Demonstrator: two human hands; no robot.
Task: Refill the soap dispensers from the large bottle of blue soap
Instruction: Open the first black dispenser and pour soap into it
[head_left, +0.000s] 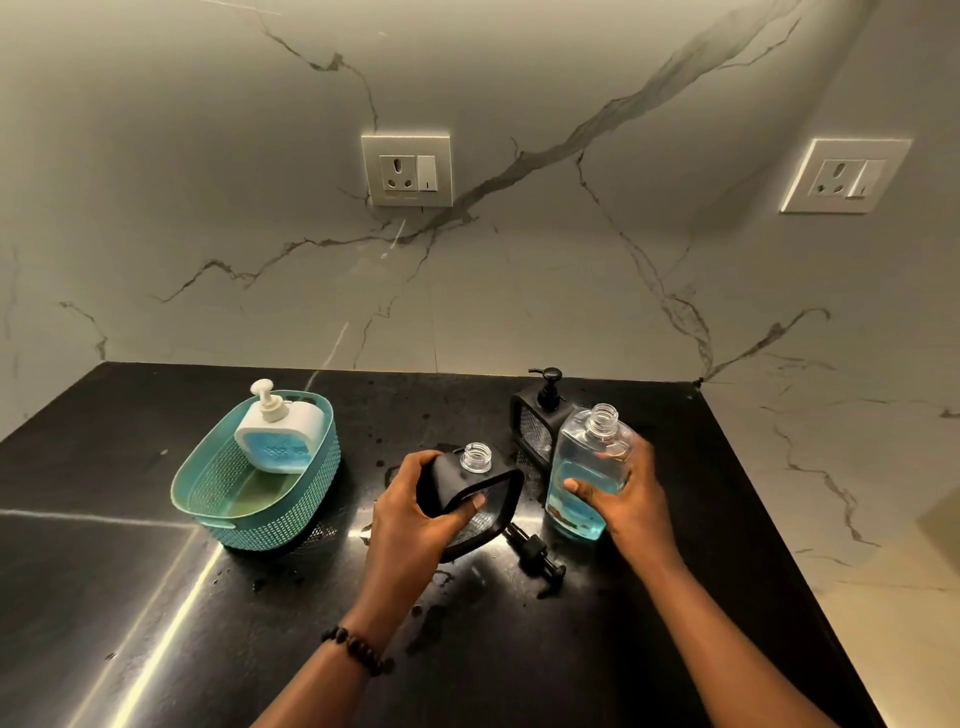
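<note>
1. The left hand (415, 499) is curled around an open black dispenser (470, 493), with the thumb laid across its front face. The dispenser is tilted, and its clear threaded neck is uncapped.
2. The right hand (621, 488) is wrapped around the large bottle of blue soap (584, 467), thumb on the near face and fingers behind. The bottle is uncapped, held nearly upright just right of the open black dispenser, and is roughly half filled with blue liquid.
3. A detached black pump head (535, 553) is laid flat on the countertop, between the two forearms and just below the held dispenser.
4. A second black dispenser (535, 421), pump fitted, is stood upright just behind the bottle.
5. A white dispenser (278, 434) with a blue panel is leaned inside a teal perforated basket (249, 499), well to the left of the left hand.
6. A beaded bracelet (358, 649) is worn on the left wrist.
7. All items are supported by a glossy black countertop (130, 597), on which scattered droplets are seen.
8. The counter is backed by a veined marble wall (208, 208), into which two socket plates (408, 171) are set.
</note>
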